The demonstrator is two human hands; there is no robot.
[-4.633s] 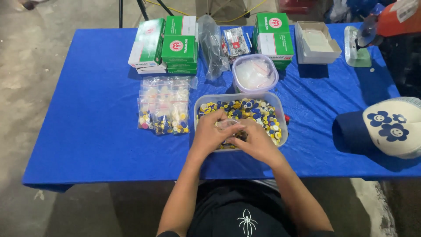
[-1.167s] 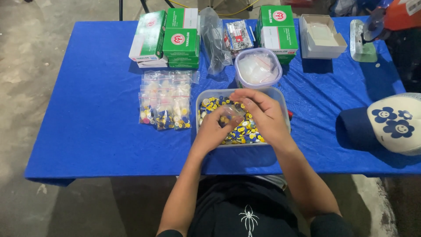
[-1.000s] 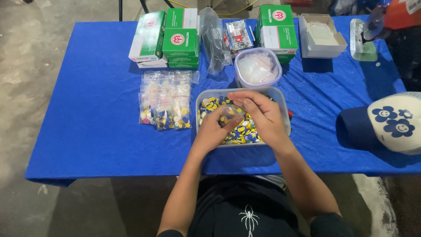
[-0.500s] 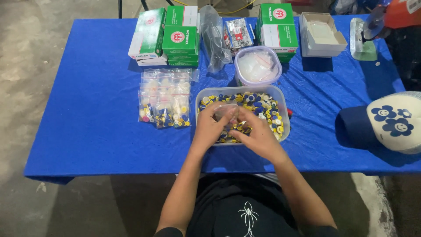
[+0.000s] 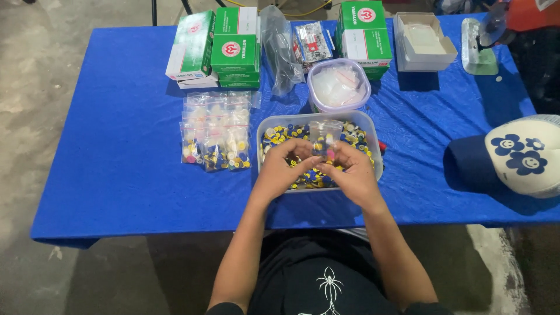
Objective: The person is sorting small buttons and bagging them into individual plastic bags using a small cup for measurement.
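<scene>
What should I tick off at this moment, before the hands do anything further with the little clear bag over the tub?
1. Both hands on the bag: ok. The left hand and right hand pinch the small clear bag between them.
2. Bag upright, mouth upward: ok, as far as the head view shows.
3. Bag over the tub of small coloured pieces: ok, so spills would likely fall inside.
4. Bag contents: cannot tell; one pink piece shows near the bottom, the rest is too small to see.
5. Filled bags lie left of the tub, apart from it: ok.
6. Lidded round container behind the tub is shut: ok.
</scene>
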